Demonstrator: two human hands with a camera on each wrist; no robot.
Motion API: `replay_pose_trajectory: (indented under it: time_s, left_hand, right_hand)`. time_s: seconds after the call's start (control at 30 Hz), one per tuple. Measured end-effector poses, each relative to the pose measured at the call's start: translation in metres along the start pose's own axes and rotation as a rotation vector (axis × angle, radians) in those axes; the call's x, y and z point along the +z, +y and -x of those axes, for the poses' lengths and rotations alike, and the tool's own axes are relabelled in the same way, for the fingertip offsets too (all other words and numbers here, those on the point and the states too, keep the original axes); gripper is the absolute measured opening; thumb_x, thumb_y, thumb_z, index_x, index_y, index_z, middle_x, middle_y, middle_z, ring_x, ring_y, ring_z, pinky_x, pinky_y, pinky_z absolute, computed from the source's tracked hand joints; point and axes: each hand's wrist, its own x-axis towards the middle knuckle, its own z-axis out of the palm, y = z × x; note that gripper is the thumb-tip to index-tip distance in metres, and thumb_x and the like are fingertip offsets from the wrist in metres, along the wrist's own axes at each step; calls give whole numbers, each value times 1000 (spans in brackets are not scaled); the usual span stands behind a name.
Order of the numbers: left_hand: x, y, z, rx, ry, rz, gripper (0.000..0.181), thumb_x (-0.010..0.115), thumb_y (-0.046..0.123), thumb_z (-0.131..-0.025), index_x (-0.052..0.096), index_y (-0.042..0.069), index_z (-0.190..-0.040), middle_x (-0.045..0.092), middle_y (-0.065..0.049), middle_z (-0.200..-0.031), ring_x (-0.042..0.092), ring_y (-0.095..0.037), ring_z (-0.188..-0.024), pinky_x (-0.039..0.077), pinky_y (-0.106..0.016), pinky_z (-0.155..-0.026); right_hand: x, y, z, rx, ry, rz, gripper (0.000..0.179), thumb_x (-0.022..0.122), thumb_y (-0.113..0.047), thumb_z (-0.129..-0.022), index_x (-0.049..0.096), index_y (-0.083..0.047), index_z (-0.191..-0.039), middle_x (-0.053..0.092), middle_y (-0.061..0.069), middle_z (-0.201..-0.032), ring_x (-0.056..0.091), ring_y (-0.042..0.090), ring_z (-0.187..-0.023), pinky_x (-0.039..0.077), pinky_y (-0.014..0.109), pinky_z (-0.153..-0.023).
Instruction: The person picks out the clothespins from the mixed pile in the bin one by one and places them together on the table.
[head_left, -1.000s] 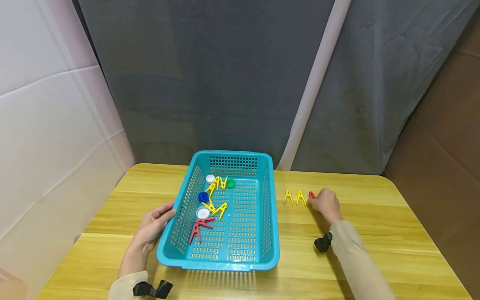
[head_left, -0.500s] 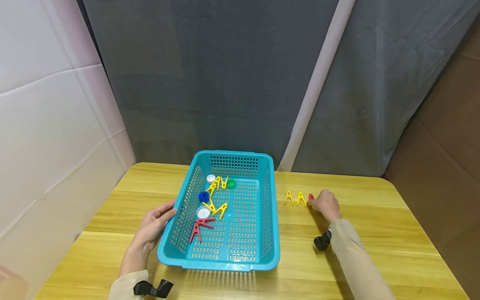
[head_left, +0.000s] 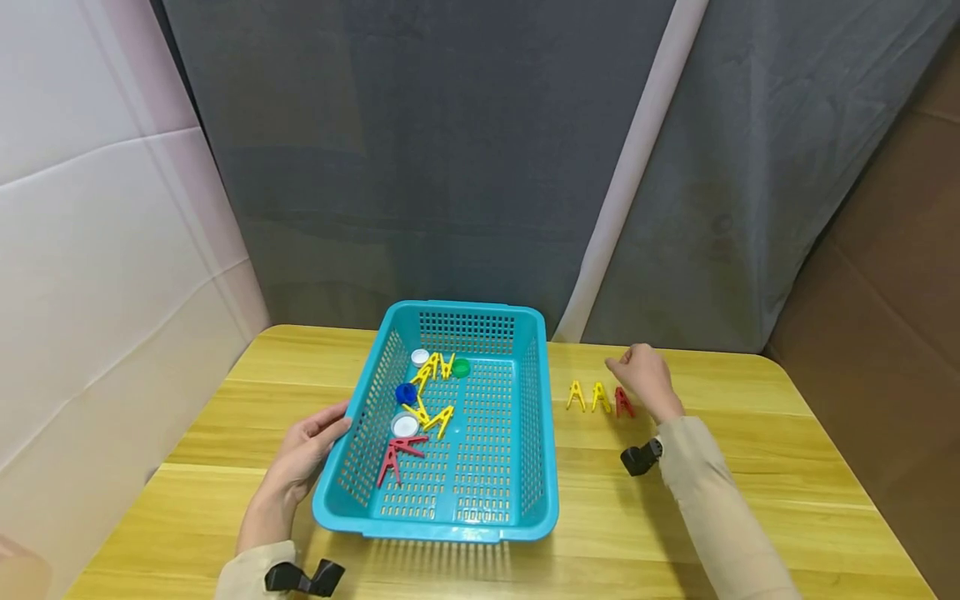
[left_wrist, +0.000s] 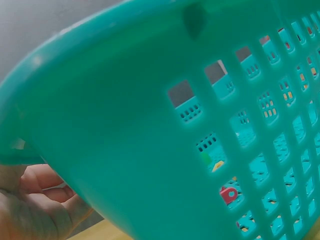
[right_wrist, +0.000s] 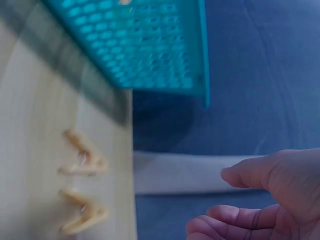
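Observation:
My left hand grips the left side of a blue-green plastic basket; in the left wrist view its fingers show under the rim. Inside the basket lie several yellow clothespins, two red clothespins, and blue, green and white bottle caps. My right hand hovers over the table, thumb and fingers apart in the right wrist view, holding nothing. Just below it in the head view stands a red clothespin, in a row with two yellow clothespins.
The wooden table ends at a grey curtain behind, crossed by a pale diagonal strip. A white cloth wall stands on the left and a brown one on the right.
My right hand has let go of the red clothespin and risen away from it toward the back. The red clothespin now shows fully beside the yellow ones. My left hand has stayed in place.

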Motion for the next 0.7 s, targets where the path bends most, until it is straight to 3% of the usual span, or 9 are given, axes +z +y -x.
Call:
replay_pose_trajectory:
  time_s: [0.1,0.27,0.5,0.7]
  left_hand:
    - [0,0,0,-1,1,-4,52,51,13,-97,33,-10,-140,59,-9,-117,61,-4,-87,54,-25,-77]
    - [-1,0,1,1,1,-10,53,52,13,-96,33,-10,-140,59,-9,-118,61,-4,-87,54,-25,-77]
    - [-1,0,1,-6,-2,-14,52,51,13,-96,33,-10,-140,57,-12,-120,61,-4,-87,54,-25,-77]
    - [0,0,0,4,-13,-30,53,52,14,-97,33,-9,-140,50,-21,-129,61,-3,-89,53,-25,-78]
  right_hand:
    - [-1,-18,-3,-15,20,-1,39,60,-23,-90,45,-8,-57,34,0,-49,32,12,-43,31,25,-43]
    - [-1,-46,-7,-20,10,-48,25,59,-23,-92,59,-1,-79,52,9,-69,48,20,-61,42,26,-53]
    - [12,-78,-11,-97,6,-87,36,58,-22,-92,49,-5,-61,38,2,-53,39,17,-48,32,25,-45]
    - [24,-106,-13,-134,13,-67,24,62,-23,-90,61,-2,-79,55,7,-69,50,19,-59,42,27,-53]
